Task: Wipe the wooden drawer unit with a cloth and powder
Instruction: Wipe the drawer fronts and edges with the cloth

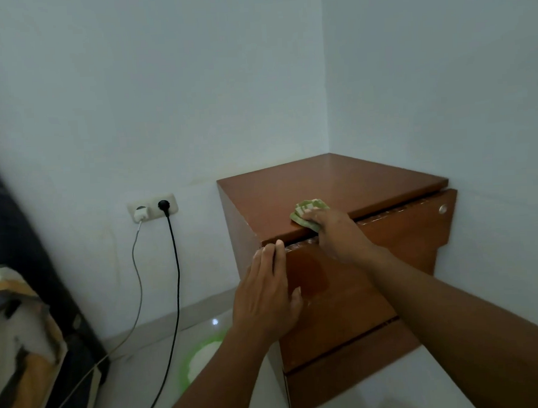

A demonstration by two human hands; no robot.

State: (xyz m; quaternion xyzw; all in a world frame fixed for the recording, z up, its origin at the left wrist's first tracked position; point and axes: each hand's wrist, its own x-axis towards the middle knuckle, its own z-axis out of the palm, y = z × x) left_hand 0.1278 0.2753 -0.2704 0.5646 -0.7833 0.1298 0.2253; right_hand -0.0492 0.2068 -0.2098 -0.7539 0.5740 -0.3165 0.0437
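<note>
My right hand [338, 237] grips the cloth [307, 212] on the drawer unit [329, 182]; left hand [266, 297] rests flat, released; floor bowl [191, 360] holds white powder [205, 355].

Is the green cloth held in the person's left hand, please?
No, the right hand presses the green cloth on the drawer unit's top front edge, while the left hand rests flat against the drawer front.

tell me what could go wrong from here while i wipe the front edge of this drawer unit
1. The left hand has fingertips at the gap above the top drawer; if it slides shut, they may get pinched.
2. The green bowl of white powder sits on the floor under the left forearm; a step or a dropped elbow could tip it.
3. The right hand presses the cloth at the top's rim, where it might slip off.
</note>
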